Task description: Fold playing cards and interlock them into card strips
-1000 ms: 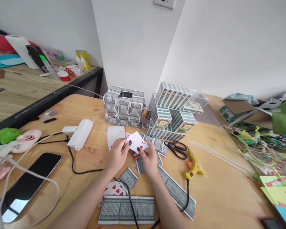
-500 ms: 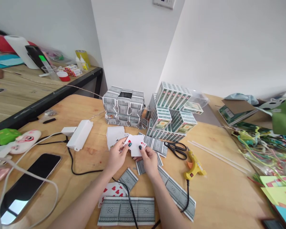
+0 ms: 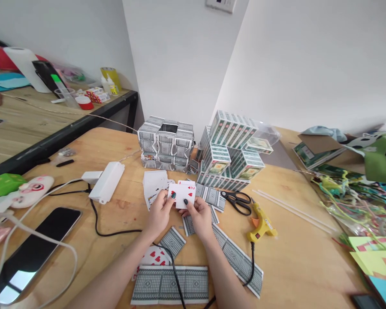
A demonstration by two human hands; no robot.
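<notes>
Between my two hands, above the middle of the table, are a few overlapping playing cards (image 3: 182, 192), faces towards me, with a two of hearts in front. My left hand (image 3: 160, 211) pinches their left side with the thumb on the face. My right hand (image 3: 198, 216) grips the right side, its thumb on the lower face. Behind my left hand lies a spread pile of face-up cards (image 3: 151, 180). Patterned card strips (image 3: 209, 195) sit beyond my right hand. Nearer to me are a single patterned piece (image 3: 173, 242) and a joined card strip (image 3: 148, 285).
A hollow card structure (image 3: 167, 143) and stacked card boxes (image 3: 225, 159) stand at the back. Black scissors (image 3: 239, 201) and a yellow glue gun (image 3: 260, 225) lie to the right, its cord crossing the front. A white power strip (image 3: 107, 182) and a phone (image 3: 35, 253) are leftward.
The cards in my hands have been brought together: the two of hearts now overlaps the others and stands more upright. A red-marked card edge shows behind it. My hands have barely moved.
</notes>
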